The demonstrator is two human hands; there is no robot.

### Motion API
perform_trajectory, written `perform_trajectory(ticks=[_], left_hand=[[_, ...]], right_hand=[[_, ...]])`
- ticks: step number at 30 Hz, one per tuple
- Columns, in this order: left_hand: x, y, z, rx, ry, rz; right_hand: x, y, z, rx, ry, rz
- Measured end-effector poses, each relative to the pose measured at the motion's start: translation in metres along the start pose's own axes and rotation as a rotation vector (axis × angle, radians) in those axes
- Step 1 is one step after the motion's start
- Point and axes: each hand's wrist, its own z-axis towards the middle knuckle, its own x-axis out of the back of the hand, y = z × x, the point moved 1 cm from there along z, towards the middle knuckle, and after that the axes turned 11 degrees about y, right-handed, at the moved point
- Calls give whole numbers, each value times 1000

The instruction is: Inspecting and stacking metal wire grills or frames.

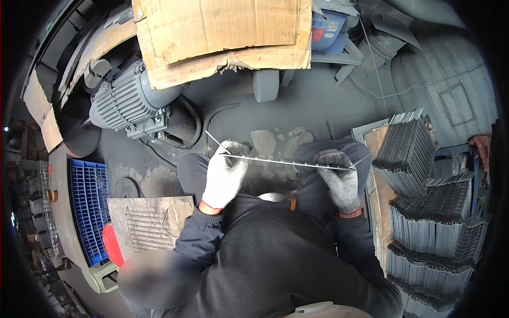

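Between my two gloved hands a thin metal wire rack (281, 160) is held level above my lap, seen almost edge-on. Its two ends bend away at an angle. My left hand (225, 175), in a white glove with a red cuff edge, grips it near the left bend. Closed on the right end is my right hand (340, 183), its glove darkened at the fingers. Some fingertips are hidden behind the rack. A similar wire rack (146, 229) lies on a worn board (119, 208) to my left.
Stacks of bent wire racks (400, 151) stand close on my right. A grey electric motor (130, 98) sits ahead left, beside torn cardboard (228, 26) straight ahead. A blue plastic crate (89, 212) and a red round object (112, 245) are at left; a large grey duct (440, 85) is far right.
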Motion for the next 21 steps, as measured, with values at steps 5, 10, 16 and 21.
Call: perform_trajectory(ticks=[5, 10, 16, 21], left_hand=[[7, -8, 0, 101, -12, 46], [12, -17, -2, 140, -52, 103], [8, -16, 0, 176, -123, 170], [-1, -5, 1, 265, -145, -19]], right_hand=[[-12, 4, -1, -67, 21, 15], [-14, 10, 2, -99, 69, 20], [-8, 14, 10, -174, 88, 81], [-7, 9, 9, -225, 146, 110]])
